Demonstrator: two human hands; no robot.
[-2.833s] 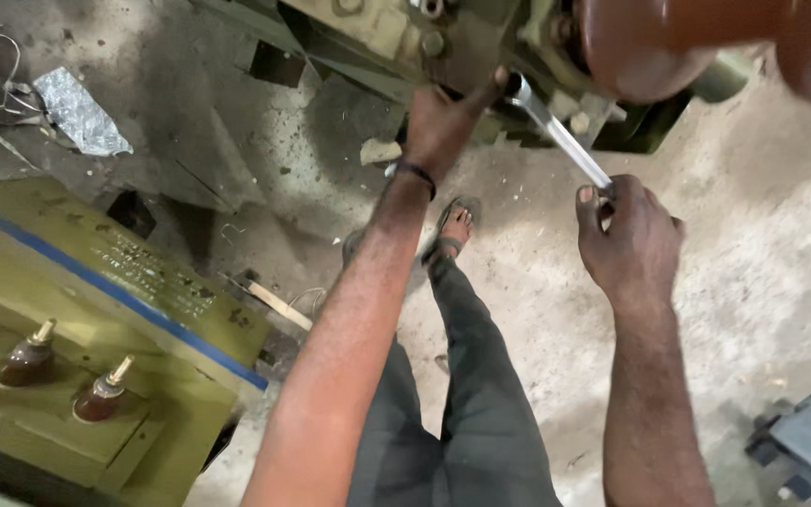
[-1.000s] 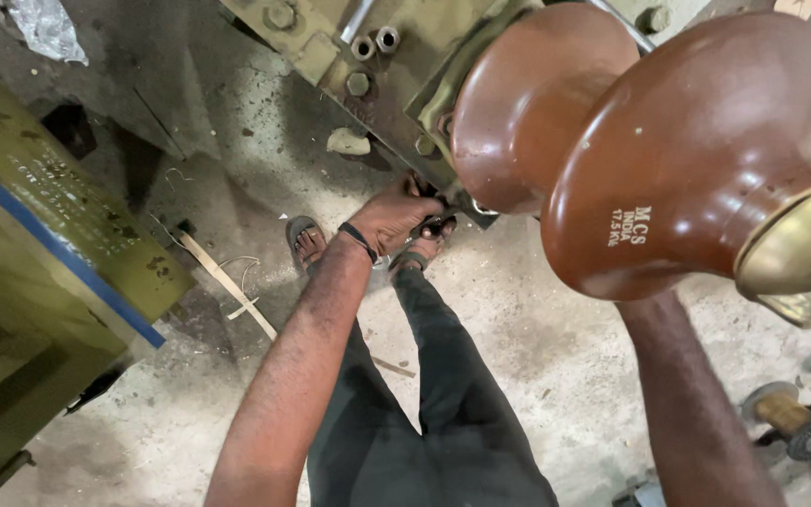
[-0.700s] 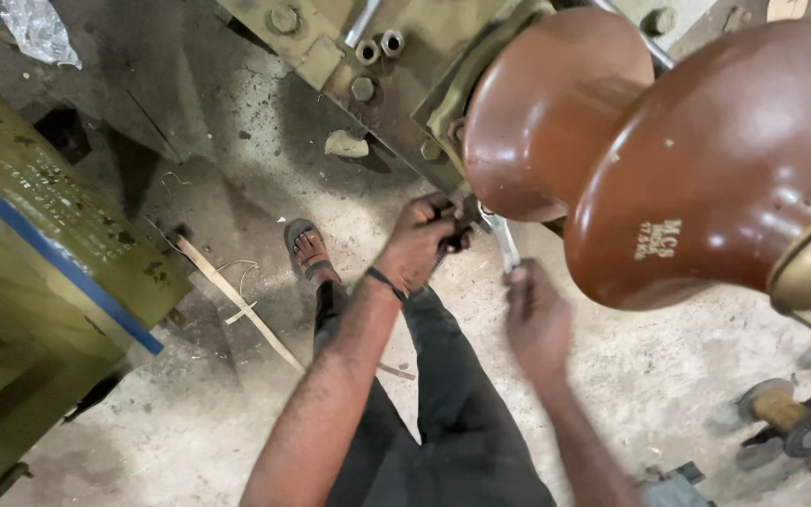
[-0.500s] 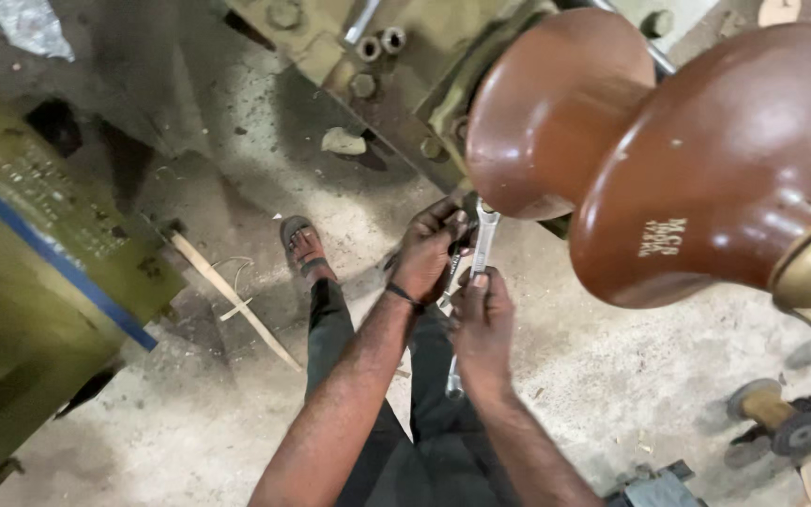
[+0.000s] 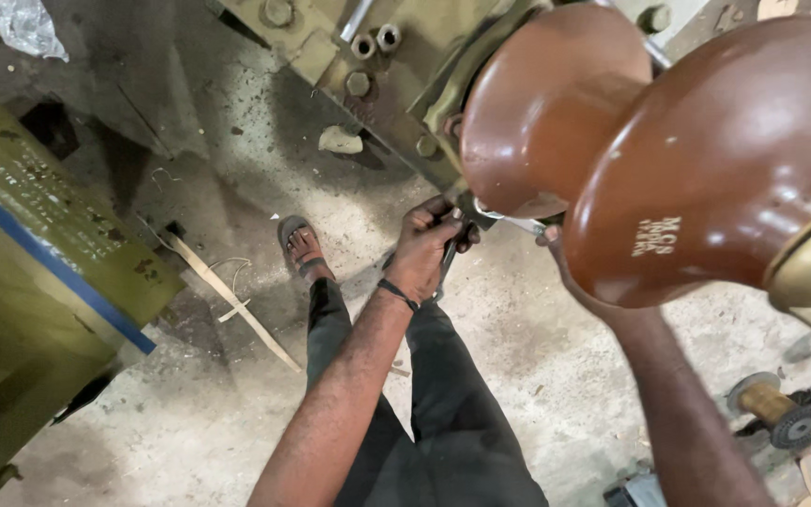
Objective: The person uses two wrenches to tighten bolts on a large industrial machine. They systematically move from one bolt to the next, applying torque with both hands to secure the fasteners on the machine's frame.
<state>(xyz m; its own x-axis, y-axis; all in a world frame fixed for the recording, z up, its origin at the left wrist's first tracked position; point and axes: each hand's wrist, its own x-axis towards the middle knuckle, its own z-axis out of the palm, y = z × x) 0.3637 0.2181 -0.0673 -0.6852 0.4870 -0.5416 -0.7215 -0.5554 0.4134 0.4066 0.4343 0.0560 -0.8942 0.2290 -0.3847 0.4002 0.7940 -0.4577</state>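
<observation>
- The left hand [image 5: 429, 246] is curled tight around a dark metal tool [image 5: 450, 252], pushing it up under the green machine [image 5: 396, 75].
- The right hand [image 5: 556, 246] sits just beside, mostly hidden behind the big brown knob [image 5: 706, 160], so I cannot tell its grip.

Soft daylight is spread evenly over the floor [image 5: 237, 404], with a dark shadow cast under the green machine body [image 5: 396, 56]. Pale glare is seen on the brown insulators [image 5: 706, 160], which are slightly blurred and stretched by the wide lens
</observation>
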